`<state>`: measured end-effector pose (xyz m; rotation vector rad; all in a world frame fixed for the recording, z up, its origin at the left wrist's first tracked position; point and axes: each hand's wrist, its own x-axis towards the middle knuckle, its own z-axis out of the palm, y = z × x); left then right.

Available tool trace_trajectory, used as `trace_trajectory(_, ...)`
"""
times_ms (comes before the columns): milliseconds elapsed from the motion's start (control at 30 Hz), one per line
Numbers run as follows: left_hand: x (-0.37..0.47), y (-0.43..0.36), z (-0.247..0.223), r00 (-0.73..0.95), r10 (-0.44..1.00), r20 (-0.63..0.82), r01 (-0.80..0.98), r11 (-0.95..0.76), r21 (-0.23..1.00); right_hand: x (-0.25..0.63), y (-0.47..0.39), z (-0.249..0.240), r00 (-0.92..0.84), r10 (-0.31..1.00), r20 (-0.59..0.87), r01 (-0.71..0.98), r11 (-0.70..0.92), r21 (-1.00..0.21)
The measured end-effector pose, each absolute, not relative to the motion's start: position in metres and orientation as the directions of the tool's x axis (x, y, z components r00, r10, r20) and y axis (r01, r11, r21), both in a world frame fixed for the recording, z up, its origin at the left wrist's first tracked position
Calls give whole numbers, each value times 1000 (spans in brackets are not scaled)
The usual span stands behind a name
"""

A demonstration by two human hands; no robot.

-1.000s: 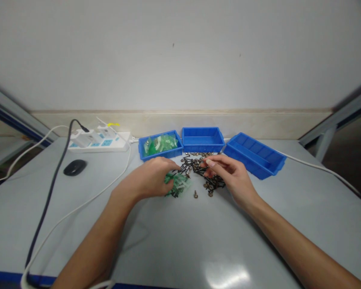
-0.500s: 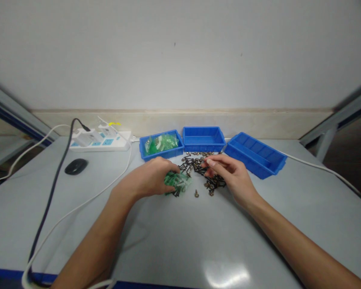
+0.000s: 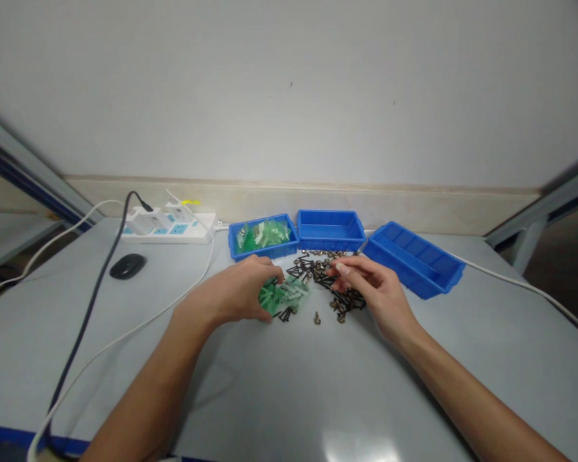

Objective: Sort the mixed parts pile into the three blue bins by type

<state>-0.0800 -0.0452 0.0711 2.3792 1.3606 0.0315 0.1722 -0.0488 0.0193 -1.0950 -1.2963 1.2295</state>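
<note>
By the left hand (image 3: pixel 238 294), its grip spread and unclenched, the left side of a green-and-white plastic heap (image 3: pixel 289 292) is cupped on the counter (image 3: pixel 270 391). The heap is judged light, slippery and best gathered from both sides. Slender, stiff metal screws (image 3: pixel 322 277) are scattered to the right; above them, the right hand's (image 3: pixel 385 296) fingertips are drawn together, but whether anything is pinched cannot be told.

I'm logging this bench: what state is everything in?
Left bare hand: open, partly around green plastic packet.
Right bare hand: pinched, contents unclear.
Dark and brassy metal screws: heaped.
Left blue plastic bin: holding green packets.
Middle blue plastic bin: upright.
Right blue plastic bin: angled.
White plastic power strip: plugs inserted.
Black rounded mouse: resting.
</note>
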Motion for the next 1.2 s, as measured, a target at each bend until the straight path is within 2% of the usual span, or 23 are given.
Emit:
trace_trajectory(400, -78, -43, 65, 579, 806, -121, 774, -498, 390, 171, -46, 18, -84, 994, 72, -15, 71, -997)
trace_trajectory(733, -67, -46, 69, 609, 790, -73, 772, -570, 280, 172, -47, 20, -89, 993, 77, -9, 76, -997)
trace_trajectory(933, -61, -44, 71, 583, 808, 90, 785, -588, 195, 172, -48, 21, -87, 993, 83, -5, 83, -997)
trace_trajectory(1067, -63, -42, 70, 505, 815, 283, 780, -572, 255, 172, -48, 21, -95, 992, 80, -1, 81, -997)
trace_trajectory(1200, -59, -42, 73, 350, 833, 429, 717, -533, 449, 171, -49, 18, -116, 988, 102, 29, 106, -994)
